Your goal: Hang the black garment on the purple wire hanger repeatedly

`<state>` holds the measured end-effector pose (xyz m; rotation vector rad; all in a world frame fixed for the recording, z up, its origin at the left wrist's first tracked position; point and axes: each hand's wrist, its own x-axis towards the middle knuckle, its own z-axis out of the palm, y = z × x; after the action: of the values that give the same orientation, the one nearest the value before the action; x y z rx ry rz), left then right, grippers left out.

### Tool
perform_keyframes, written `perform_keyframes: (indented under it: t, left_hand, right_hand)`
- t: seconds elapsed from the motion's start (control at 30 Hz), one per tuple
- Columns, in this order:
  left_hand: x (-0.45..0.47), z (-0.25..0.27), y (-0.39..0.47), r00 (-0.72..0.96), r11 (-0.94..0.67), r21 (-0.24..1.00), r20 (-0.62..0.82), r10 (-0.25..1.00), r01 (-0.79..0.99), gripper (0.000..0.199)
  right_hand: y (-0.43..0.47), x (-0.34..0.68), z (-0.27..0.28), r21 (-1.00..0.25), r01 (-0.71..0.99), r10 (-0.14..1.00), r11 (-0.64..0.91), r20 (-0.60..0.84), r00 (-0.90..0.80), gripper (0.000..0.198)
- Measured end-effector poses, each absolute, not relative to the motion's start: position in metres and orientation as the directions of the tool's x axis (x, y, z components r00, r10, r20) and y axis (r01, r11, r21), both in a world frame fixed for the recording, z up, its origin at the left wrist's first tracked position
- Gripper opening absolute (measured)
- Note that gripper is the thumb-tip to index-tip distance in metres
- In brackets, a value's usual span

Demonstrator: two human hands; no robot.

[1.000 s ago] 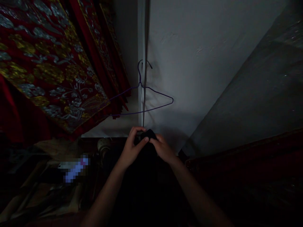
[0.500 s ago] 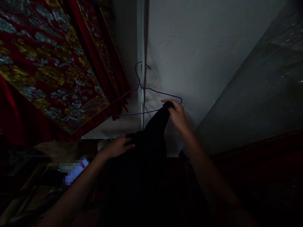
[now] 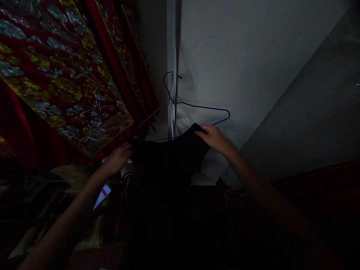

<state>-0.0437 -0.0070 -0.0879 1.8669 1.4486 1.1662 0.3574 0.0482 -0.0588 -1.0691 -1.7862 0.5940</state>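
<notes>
A black garment [image 3: 168, 157] is spread between my two hands in front of a white wall. My left hand [image 3: 118, 159] grips its left top corner. My right hand [image 3: 215, 138] pinches its right top corner, just below the right arm of a purple wire hanger [image 3: 197, 107]. The hanger hangs by its hook from a nail on a white strip at the wall corner. The garment's top edge lies along the hanger's bottom wire; whether they touch is unclear. The garment's lower part drops into darkness.
Red cloths [image 3: 64, 78] with gold and silver embroidery hang at the left, close to the hanger. A lit phone screen [image 3: 101, 194] lies below my left forearm among dim clutter. A grey slanted surface [image 3: 309, 108] fills the right. A dark red edge [image 3: 295, 180] runs at lower right.
Both hands held the bunched garment low together. The right hand then lifted one corner to the hanger, and the left hand moved out left, spreading the garment wide. The hanger swung a little right.
</notes>
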Motion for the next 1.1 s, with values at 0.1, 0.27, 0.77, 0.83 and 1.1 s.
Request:
perform_keyframes:
  t: [0.1,0.27,0.77,0.83,1.1]
  left_hand:
    - [-0.036,-0.066,-0.007,0.033,-0.338,0.737,0.395,0.918,0.586,0.023]
    - [-0.03,-0.055,0.01,0.08,-0.191,0.797,0.178,0.981,0.573,0.018]
    - [0.004,0.0,0.011,0.139,-0.496,0.589,0.545,0.827,0.639,0.025]
    - [0.015,0.001,0.014,0.125,-0.554,0.518,0.647,0.753,0.652,0.041]
    - [0.012,-0.01,0.032,0.205,-0.581,0.469,0.633,0.746,0.666,0.041]
  right_hand:
    - [0.042,0.362,-0.043,-0.77,0.411,0.873,0.488,0.432,-0.226,0.029]
    - [0.037,0.362,-0.033,-0.723,0.457,0.854,0.518,0.468,-0.227,0.025]
    - [0.035,0.35,-0.057,-0.795,0.399,0.888,0.457,0.382,-0.256,0.026]
    - [0.026,0.346,-0.059,-0.767,0.397,0.863,0.504,0.429,-0.267,0.023]
    - [0.051,0.393,-0.045,-0.685,0.487,0.704,0.542,0.687,0.182,0.045]
